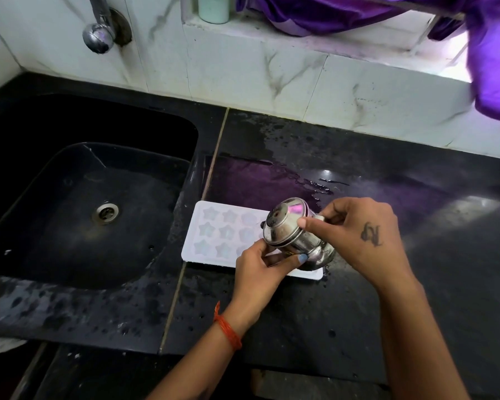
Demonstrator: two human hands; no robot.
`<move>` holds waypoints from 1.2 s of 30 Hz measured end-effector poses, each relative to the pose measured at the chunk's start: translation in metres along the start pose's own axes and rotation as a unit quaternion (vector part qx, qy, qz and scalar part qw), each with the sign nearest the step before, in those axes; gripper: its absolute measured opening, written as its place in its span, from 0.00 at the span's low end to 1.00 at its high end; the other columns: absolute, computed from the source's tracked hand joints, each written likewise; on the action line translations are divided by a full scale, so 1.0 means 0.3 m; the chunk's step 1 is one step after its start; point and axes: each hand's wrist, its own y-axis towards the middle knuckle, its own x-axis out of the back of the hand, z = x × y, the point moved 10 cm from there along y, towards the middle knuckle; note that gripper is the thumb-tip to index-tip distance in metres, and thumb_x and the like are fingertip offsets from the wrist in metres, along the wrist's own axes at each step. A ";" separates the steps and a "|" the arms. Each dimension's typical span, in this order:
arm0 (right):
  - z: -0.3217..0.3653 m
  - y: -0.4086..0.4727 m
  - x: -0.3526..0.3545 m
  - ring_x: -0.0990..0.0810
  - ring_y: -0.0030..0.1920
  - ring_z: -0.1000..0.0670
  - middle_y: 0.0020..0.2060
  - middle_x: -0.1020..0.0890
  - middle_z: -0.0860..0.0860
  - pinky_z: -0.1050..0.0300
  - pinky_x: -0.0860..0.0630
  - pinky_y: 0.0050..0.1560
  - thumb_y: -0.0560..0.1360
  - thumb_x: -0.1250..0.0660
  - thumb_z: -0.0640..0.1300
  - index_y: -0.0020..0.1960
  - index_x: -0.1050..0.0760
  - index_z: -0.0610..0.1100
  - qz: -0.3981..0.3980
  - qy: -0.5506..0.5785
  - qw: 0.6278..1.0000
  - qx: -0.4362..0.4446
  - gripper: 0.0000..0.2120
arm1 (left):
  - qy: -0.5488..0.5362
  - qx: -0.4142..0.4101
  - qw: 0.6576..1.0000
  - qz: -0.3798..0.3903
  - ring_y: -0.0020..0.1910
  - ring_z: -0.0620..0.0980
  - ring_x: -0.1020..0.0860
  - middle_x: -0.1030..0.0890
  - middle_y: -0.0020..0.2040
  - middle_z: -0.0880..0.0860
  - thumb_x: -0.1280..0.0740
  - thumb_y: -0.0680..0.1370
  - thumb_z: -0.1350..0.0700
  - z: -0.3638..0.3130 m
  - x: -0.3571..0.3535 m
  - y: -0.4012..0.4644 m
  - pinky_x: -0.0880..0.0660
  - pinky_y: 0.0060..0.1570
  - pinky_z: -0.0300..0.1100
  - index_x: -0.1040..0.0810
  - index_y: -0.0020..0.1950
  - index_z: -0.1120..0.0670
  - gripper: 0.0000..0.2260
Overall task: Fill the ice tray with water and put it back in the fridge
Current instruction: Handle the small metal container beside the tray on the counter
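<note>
Over the tray (214, 235) on the wet counter (358, 298), both hands, left (260, 272) and right (367, 241), grip a tipped steel pot (295, 235); pouring slowly, star by star, should avoid overflow.

one white ice tray (214, 241) lies on the table (300, 313), with eight star-shaped hollows in plain view and at least one more partly hidden; the rest are covered. one steel pot (295, 235) is held over it by two hands, the left hand (260, 272) and the right hand (361, 235). one sink (78, 215) with one drain (105, 212). one tap (98, 30). one pale cup (214, 8) on the ledge. one purple cloth (416, 13). one orange thread band (227, 327) on the left wrist.
</note>
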 end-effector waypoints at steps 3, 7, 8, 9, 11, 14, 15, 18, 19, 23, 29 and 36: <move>0.003 -0.003 0.004 0.21 0.34 0.54 0.28 0.20 0.55 0.61 0.31 0.35 0.66 0.25 0.56 0.31 0.24 0.49 0.000 -0.003 1.000 0.005 0.14 | 0.002 -0.002 1.000 0.000 0.46 0.44 0.16 0.14 0.45 0.50 0.23 0.67 0.60 -0.002 -0.003 -0.002 0.22 0.53 0.42 0.18 0.51 0.55 0.14; -0.016 -0.003 0.003 0.21 0.33 0.55 0.27 0.20 0.55 0.63 0.31 0.34 0.65 0.25 0.56 0.29 0.25 0.50 -0.005 0.021 1.000 0.003 0.14 | 0.010 -0.006 1.000 -0.007 0.46 0.44 0.16 0.14 0.44 0.49 0.22 0.66 0.60 -0.007 -0.002 -0.004 0.22 0.54 0.43 0.18 0.50 0.55 0.14; -0.028 -0.002 0.002 0.21 0.33 0.55 0.27 0.20 0.55 0.62 0.31 0.34 0.65 0.25 0.56 0.29 0.25 0.50 -0.005 0.028 1.000 -0.002 0.14 | 0.016 -0.008 1.000 -0.012 0.46 0.44 0.16 0.14 0.44 0.49 0.22 0.66 0.59 -0.009 -0.001 -0.005 0.22 0.53 0.43 0.18 0.50 0.54 0.14; -0.042 -0.001 0.000 0.21 0.32 0.56 0.27 0.20 0.55 0.63 0.30 0.34 0.65 0.25 0.56 0.29 0.24 0.49 -0.004 0.037 0.999 -0.008 0.14 | 0.024 -0.010 1.000 -0.017 0.45 0.43 0.16 0.14 0.43 0.49 0.21 0.65 0.58 -0.012 0.001 -0.006 0.22 0.53 0.43 0.17 0.49 0.54 0.15; -0.074 0.003 -0.003 0.22 0.30 0.58 0.26 0.19 0.55 0.64 0.29 0.33 0.64 0.24 0.57 0.29 0.23 0.49 -0.005 0.061 0.998 -0.021 0.14 | 0.047 -0.016 0.998 -0.031 0.44 0.42 0.17 0.14 0.42 0.48 0.21 0.64 0.56 -0.022 0.005 -0.010 0.22 0.51 0.40 0.17 0.49 0.53 0.16; -0.118 0.007 -0.007 0.22 0.28 0.59 0.25 0.19 0.54 0.63 0.27 0.33 0.63 0.23 0.54 0.28 0.22 0.49 -0.009 0.117 0.992 -0.042 0.13 | 0.082 -0.027 0.995 -0.046 0.43 0.37 0.18 0.14 0.41 0.46 0.21 0.64 0.55 -0.049 0.009 -0.016 0.24 0.46 0.33 0.17 0.50 0.52 0.17; -0.132 0.007 -0.011 0.21 0.29 0.58 0.26 0.18 0.53 0.62 0.26 0.34 0.63 0.22 0.53 0.28 0.21 0.48 -0.008 0.140 0.989 -0.052 0.12 | 0.096 -0.030 0.994 -0.050 0.42 0.36 0.18 0.15 0.40 0.45 0.21 0.63 0.54 -0.058 0.010 -0.017 0.25 0.45 0.30 0.17 0.50 0.51 0.17; -0.170 0.003 -0.024 0.18 0.32 0.50 0.27 0.17 0.50 0.54 0.22 0.36 0.63 0.22 0.52 0.29 0.20 0.46 0.000 0.196 0.978 -0.078 0.12 | 0.138 -0.040 0.988 -0.063 0.40 0.33 0.20 0.17 0.37 0.41 0.21 0.63 0.51 -0.080 0.016 -0.019 0.27 0.42 0.25 0.19 0.48 0.46 0.16; -0.180 0.002 -0.026 0.18 0.32 0.49 0.27 0.17 0.49 0.52 0.22 0.39 0.63 0.22 0.52 0.30 0.19 0.47 0.000 0.206 0.975 -0.083 0.11 | 0.148 -0.042 0.986 -0.064 0.40 0.32 0.21 0.18 0.37 0.40 0.21 0.63 0.50 -0.085 0.014 -0.020 0.28 0.41 0.23 0.20 0.47 0.45 0.16; -0.198 -0.005 -0.011 0.18 0.33 0.48 0.27 0.17 0.50 0.50 0.21 0.42 0.63 0.22 0.52 0.32 0.19 0.48 -0.015 0.202 0.976 -0.084 0.10 | 0.137 -0.037 0.988 -0.052 0.43 0.34 0.20 0.17 0.39 0.41 0.21 0.63 0.50 -0.081 -0.008 -0.021 0.27 0.43 0.27 0.20 0.49 0.45 0.17; -0.181 -0.016 0.030 0.19 0.32 0.54 0.26 0.18 0.53 0.57 0.23 0.39 0.63 0.23 0.56 0.30 0.21 0.48 -0.037 0.122 0.990 -0.066 0.13 | 0.085 -0.018 0.996 -0.029 0.45 0.40 0.18 0.14 0.44 0.47 0.20 0.63 0.53 -0.033 -0.053 -0.020 0.22 0.50 0.37 0.18 0.52 0.51 0.18; -0.155 -0.029 0.051 0.21 0.31 0.57 0.26 0.20 0.54 0.59 0.27 0.35 0.64 0.25 0.57 0.30 0.22 0.49 -0.034 0.059 0.997 -0.042 0.14 | 0.046 -0.003 0.999 -0.004 0.46 0.42 0.17 0.14 0.45 0.48 0.21 0.64 0.56 0.001 -0.087 -0.021 0.22 0.53 0.43 0.18 0.50 0.54 0.16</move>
